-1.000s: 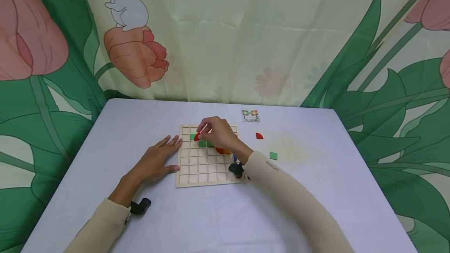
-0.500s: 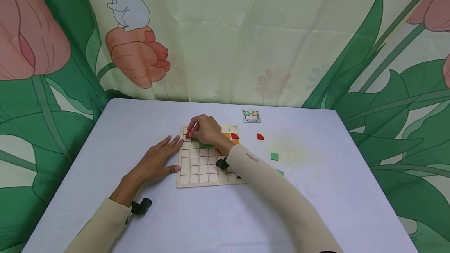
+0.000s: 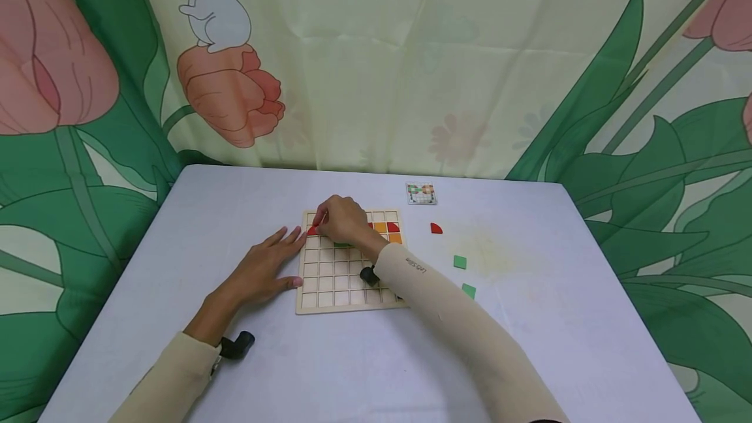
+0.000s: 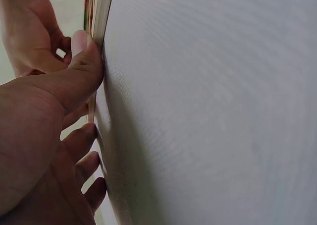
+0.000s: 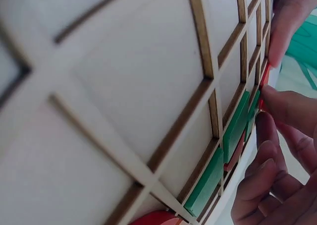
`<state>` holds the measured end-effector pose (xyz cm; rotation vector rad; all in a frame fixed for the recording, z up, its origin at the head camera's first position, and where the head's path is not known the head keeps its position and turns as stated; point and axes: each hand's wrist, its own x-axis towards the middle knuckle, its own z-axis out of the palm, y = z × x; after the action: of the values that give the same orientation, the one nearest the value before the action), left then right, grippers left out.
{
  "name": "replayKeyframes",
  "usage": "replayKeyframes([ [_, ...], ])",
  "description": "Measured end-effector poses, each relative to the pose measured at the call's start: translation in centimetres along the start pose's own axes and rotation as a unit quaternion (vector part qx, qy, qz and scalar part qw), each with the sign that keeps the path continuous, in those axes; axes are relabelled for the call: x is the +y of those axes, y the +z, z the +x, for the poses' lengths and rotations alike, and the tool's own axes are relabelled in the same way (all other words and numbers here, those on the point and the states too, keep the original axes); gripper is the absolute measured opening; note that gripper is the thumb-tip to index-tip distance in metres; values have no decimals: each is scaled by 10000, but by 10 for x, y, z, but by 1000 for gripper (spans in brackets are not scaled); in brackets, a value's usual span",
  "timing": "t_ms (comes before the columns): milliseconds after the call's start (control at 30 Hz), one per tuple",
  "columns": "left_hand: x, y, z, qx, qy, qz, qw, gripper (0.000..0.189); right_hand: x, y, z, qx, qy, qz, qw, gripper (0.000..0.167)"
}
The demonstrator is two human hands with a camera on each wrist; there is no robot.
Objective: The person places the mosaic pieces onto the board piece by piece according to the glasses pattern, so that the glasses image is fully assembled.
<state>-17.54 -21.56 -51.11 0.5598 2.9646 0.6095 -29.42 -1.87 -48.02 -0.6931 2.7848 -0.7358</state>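
Note:
A wooden grid board [image 3: 326, 282] lies on the table with coloured pieces in its upper rows. My right hand [image 3: 346, 219] is over its upper left part, thumb and fingertips pinching a red quarter-circle piece [image 3: 311, 231] at the leftmost column. In the right wrist view the thumb tip touches that red piece [image 5: 265, 76], beside green square pieces [image 5: 235, 126] in the grid. Whether the red piece lies flat in its cell, I cannot tell. My left hand [image 3: 261, 269] rests on the table with fingers spread, thumb and fingertips against the board's left edge.
Right of the board lie a red quarter-circle piece [image 3: 437, 228], a green square [image 3: 460, 262] and another green square [image 3: 468, 290]. A small pattern card [image 3: 421, 194] lies behind them. Orange squares [image 3: 395, 238] sit in the board's right side. My right forearm covers its lower right corner.
My right hand has carried the red quarter-circle left across the board to the leftmost column and lowered slightly there. The left hand stays in place at the board's edge.

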Motion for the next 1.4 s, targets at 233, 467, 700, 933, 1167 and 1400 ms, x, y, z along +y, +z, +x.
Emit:
replayKeyframes([
  [233,1,2,1,-5,-34,26,10000,94,2,-2,-5,53,34,39,10000,7],
  [467,4,-1,0,-5,-55,23,10000,94,7,-9,-15,148,42,325,9994,26],
  [700,4,1,2,-104,-169,57,9998,97,19,-26,-35,287,-75,687,9972,26],
  [933,2,2,1,-71,-175,50,9998,97,40,-44,-65,380,-10,1040,9939,24],
  [1167,4,4,2,-67,-222,66,9997,98,68,-59,-95,521,318,1272,9900,25],
  [1400,5,2,0,53,-173,102,9998,96,97,-68,-121,587,798,1159,9883,29],
])
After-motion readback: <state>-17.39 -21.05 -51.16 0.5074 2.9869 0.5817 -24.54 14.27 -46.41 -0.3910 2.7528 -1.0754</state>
